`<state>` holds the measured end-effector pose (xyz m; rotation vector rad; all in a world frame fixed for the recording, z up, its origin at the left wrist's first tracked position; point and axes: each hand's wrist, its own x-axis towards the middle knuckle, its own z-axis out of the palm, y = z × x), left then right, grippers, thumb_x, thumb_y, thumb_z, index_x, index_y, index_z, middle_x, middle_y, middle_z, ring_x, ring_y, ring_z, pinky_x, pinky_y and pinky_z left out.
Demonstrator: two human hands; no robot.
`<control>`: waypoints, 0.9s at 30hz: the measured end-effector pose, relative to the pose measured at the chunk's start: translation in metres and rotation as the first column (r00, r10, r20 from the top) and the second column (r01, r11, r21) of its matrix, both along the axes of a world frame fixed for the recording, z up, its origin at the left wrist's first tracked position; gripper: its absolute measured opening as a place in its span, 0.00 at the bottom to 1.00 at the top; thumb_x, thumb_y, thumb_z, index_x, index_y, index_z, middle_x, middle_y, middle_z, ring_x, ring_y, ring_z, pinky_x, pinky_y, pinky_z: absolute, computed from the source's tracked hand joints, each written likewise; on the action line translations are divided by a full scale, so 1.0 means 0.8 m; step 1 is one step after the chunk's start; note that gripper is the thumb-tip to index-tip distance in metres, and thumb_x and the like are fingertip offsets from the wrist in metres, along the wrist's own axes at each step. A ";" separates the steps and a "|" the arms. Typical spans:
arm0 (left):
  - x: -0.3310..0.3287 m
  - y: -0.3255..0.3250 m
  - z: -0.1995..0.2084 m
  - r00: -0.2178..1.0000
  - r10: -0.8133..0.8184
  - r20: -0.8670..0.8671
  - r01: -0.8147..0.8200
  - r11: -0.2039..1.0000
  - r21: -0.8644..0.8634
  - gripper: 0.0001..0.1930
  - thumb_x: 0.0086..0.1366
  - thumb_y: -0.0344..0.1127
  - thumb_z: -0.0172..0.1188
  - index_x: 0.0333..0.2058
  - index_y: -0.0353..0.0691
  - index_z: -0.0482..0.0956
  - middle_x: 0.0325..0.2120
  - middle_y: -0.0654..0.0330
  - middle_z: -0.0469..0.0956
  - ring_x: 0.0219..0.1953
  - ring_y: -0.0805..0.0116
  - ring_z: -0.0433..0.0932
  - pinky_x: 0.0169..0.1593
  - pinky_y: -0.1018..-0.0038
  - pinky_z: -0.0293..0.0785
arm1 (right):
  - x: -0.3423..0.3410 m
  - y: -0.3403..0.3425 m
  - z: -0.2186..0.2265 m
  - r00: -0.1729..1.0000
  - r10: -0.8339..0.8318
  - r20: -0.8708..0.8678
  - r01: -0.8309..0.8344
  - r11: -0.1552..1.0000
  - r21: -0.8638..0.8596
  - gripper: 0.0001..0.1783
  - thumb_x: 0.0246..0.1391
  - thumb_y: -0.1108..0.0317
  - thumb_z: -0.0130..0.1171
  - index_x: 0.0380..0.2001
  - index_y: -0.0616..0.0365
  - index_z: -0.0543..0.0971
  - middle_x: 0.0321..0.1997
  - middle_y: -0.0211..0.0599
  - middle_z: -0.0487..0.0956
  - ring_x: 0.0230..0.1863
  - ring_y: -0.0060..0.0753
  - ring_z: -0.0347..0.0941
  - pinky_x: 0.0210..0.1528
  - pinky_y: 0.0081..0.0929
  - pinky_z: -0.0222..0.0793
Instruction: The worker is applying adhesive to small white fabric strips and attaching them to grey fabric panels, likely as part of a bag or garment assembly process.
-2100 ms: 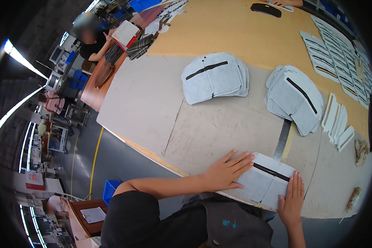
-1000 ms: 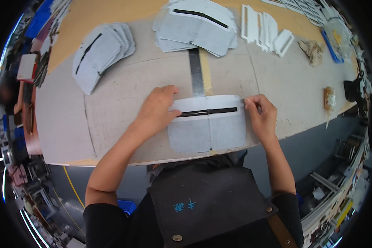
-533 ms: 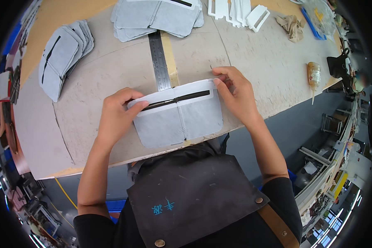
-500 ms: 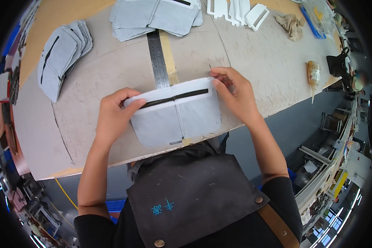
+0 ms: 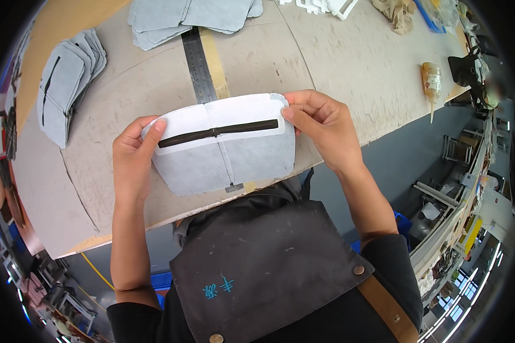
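I hold a pale grey fabric panel point(image 5: 223, 154) with a dark zipper point(image 5: 217, 132) across its upper part, lifted just above the near edge of the worktable point(image 5: 349, 63). My left hand point(image 5: 133, 160) grips the panel's left end, thumb on top by the zipper's end. My right hand point(image 5: 320, 128) pinches the right upper corner. A small dark tab hangs at the panel's bottom middle.
A steel ruler point(image 5: 199, 66) lies on the table beyond the panel. Stacks of similar grey panels sit at the far left point(image 5: 68, 74) and far middle point(image 5: 189, 17). A glue bottle point(image 5: 432, 80) lies at the right, and white strips point(image 5: 326, 6) lie at the top.
The panel lay flat on the table under both hands a second ago; now both hands have lifted it by its ends, closer to me.
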<state>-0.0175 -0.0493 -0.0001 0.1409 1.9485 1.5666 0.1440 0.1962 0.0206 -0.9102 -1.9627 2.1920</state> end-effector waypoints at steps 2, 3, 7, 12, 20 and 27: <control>0.001 0.000 0.001 1.000 0.002 0.005 -0.002 1.000 0.010 0.12 0.65 0.38 0.63 0.40 0.35 0.82 0.29 0.67 0.80 0.31 0.81 0.73 0.39 0.82 0.67 | 0.001 -0.003 0.004 1.000 -0.002 -0.016 0.002 1.000 -0.012 0.12 0.59 0.71 0.60 0.45 0.66 0.78 0.37 0.33 0.83 0.37 0.16 0.75 0.39 0.16 0.70; 0.001 0.001 0.001 1.000 0.012 0.004 -0.012 1.000 0.015 0.12 0.65 0.38 0.63 0.40 0.35 0.82 0.29 0.67 0.80 0.31 0.81 0.73 0.40 0.82 0.68 | 0.000 -0.004 0.005 0.999 -0.001 -0.036 0.000 1.000 -0.021 0.11 0.60 0.71 0.59 0.44 0.66 0.78 0.37 0.33 0.83 0.37 0.16 0.75 0.39 0.16 0.70; 0.001 0.001 0.000 1.000 0.021 -0.001 -0.021 1.000 0.010 0.12 0.65 0.38 0.63 0.40 0.35 0.82 0.29 0.66 0.80 0.32 0.81 0.73 0.40 0.81 0.68 | 0.001 -0.005 0.009 0.999 0.011 -0.040 -0.012 1.000 -0.017 0.09 0.60 0.72 0.58 0.42 0.66 0.77 0.36 0.33 0.82 0.38 0.16 0.75 0.41 0.16 0.70; 0.002 0.000 -0.002 1.000 0.023 0.008 -0.023 0.999 0.030 0.12 0.65 0.39 0.63 0.40 0.35 0.82 0.30 0.66 0.80 0.32 0.81 0.73 0.40 0.82 0.68 | 0.000 -0.007 0.014 0.999 0.011 -0.051 -0.012 1.000 -0.025 0.09 0.61 0.72 0.57 0.42 0.66 0.76 0.36 0.34 0.82 0.38 0.16 0.75 0.42 0.16 0.70; 0.001 -0.001 -0.001 0.995 0.064 0.081 -0.068 0.996 0.053 0.12 0.66 0.38 0.62 0.42 0.35 0.80 0.29 0.66 0.80 0.31 0.81 0.73 0.39 0.82 0.67 | -0.001 -0.007 0.007 0.998 -0.031 -0.050 0.033 0.998 0.046 0.09 0.60 0.72 0.58 0.42 0.65 0.77 0.35 0.32 0.82 0.36 0.14 0.74 0.41 0.15 0.69; 0.008 -0.005 0.010 0.992 0.084 0.098 -0.094 0.990 0.108 0.09 0.65 0.36 0.62 0.38 0.36 0.79 0.26 0.69 0.80 0.29 0.85 0.71 0.36 0.84 0.65 | 0.002 0.009 -0.018 0.994 -0.090 -0.054 0.096 0.988 0.123 0.10 0.59 0.71 0.58 0.42 0.62 0.78 0.34 0.28 0.82 0.33 0.12 0.71 0.36 0.14 0.64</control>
